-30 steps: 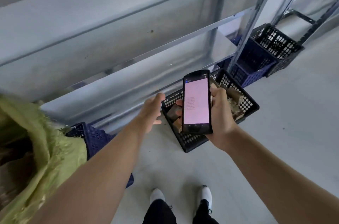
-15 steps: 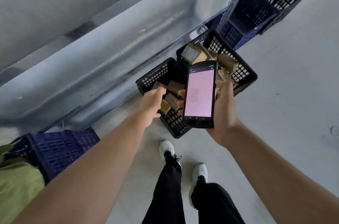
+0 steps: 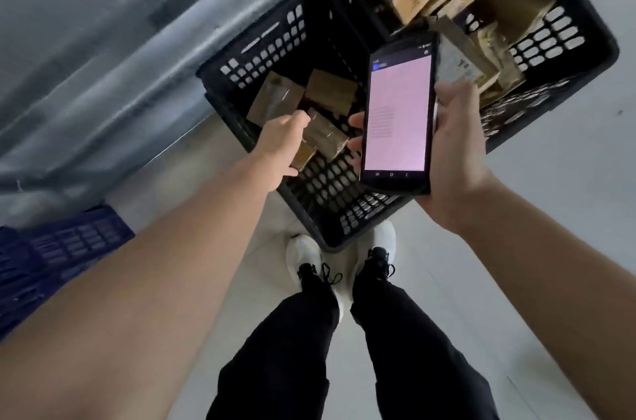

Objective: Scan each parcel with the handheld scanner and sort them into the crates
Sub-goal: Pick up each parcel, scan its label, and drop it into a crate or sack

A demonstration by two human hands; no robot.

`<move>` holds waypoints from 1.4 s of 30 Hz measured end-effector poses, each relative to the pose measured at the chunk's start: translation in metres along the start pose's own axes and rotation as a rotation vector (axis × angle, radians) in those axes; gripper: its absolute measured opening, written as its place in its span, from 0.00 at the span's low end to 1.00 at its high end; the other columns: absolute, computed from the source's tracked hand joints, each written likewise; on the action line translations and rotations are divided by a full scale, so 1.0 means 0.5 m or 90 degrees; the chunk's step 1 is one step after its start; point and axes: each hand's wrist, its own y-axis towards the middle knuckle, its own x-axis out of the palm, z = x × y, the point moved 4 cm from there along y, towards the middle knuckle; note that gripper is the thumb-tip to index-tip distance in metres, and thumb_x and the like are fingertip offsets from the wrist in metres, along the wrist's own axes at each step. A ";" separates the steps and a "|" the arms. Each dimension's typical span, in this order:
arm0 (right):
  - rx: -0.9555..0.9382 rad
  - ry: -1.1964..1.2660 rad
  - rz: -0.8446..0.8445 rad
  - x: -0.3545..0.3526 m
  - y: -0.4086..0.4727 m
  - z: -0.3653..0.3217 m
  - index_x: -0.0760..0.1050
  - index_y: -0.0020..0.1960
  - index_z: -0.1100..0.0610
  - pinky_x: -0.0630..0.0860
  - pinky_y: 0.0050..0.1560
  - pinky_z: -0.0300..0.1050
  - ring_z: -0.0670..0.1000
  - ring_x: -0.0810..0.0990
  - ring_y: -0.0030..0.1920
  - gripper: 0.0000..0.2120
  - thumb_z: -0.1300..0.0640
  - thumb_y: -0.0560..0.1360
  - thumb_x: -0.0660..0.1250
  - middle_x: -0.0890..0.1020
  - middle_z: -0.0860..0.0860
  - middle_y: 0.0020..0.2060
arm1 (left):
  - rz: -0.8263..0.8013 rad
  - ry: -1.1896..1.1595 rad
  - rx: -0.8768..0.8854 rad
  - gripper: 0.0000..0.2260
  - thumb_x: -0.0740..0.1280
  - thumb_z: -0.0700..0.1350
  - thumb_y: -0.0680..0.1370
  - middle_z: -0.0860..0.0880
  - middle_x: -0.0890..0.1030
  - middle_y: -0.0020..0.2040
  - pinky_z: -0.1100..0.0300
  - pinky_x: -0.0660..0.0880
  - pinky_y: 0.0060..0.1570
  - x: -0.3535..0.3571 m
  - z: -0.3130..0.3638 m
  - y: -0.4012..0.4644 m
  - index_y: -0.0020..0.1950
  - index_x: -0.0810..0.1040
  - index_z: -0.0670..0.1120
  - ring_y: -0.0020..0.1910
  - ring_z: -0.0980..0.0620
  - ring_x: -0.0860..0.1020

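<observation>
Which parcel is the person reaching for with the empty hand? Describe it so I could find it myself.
Find the nearer black crate, just ahead of the white shoes. The left hand reaches into it, touching a small brown parcel. It sits nearest the person; the other parcels lie farther back.

Near crate open-topped, few parcels on bottom, bare mesh toward feet. Far crate heaped with parcels, little room. Scanner overhangs both crates. Metal shelf blocks left side. Floor at right open.
</observation>
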 end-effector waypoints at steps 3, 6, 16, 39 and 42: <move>0.008 -0.023 -0.001 -0.041 0.109 0.063 0.76 0.70 0.64 0.82 0.48 0.54 0.63 0.83 0.48 0.32 0.44 0.85 0.44 0.83 0.70 0.58 | 0.033 0.032 -0.006 0.19 0.64 0.52 0.84 0.46 0.72 0.69 0.34 0.76 0.64 0.036 -0.044 0.130 0.75 0.73 0.51 0.65 0.41 0.72; 0.020 -0.050 -0.017 -0.076 0.198 0.117 0.78 0.69 0.62 0.82 0.52 0.58 0.65 0.84 0.50 0.33 0.42 0.85 0.44 0.83 0.69 0.59 | 0.081 0.141 -0.010 0.33 0.69 0.54 0.78 0.47 0.69 0.78 0.35 0.76 0.66 0.063 -0.082 0.245 0.83 0.64 0.56 0.73 0.39 0.72; 0.039 -0.104 -0.083 -0.105 0.315 0.195 0.79 0.67 0.58 0.82 0.49 0.58 0.62 0.84 0.49 0.32 0.42 0.86 0.43 0.85 0.65 0.57 | 0.196 0.347 -0.049 0.57 0.82 0.61 0.64 0.40 0.68 0.73 0.41 0.84 0.50 0.104 -0.171 0.446 0.83 0.49 0.58 0.61 0.37 0.80; 0.035 -0.021 -0.092 0.033 -0.183 -0.064 0.80 0.64 0.61 0.81 0.54 0.60 0.61 0.83 0.49 0.33 0.42 0.84 0.45 0.86 0.64 0.56 | 0.144 0.145 0.162 0.18 0.68 0.65 0.69 0.43 0.74 0.62 0.57 0.79 0.30 -0.070 0.033 -0.190 0.56 0.70 0.65 0.53 0.40 0.82; -0.011 -0.001 -0.114 0.076 -0.289 -0.146 0.80 0.65 0.63 0.80 0.55 0.61 0.62 0.83 0.49 0.33 0.42 0.84 0.46 0.86 0.63 0.53 | 0.164 0.125 0.206 0.19 0.69 0.68 0.72 0.43 0.76 0.58 0.57 0.80 0.30 -0.110 0.094 -0.328 0.56 0.70 0.61 0.49 0.40 0.83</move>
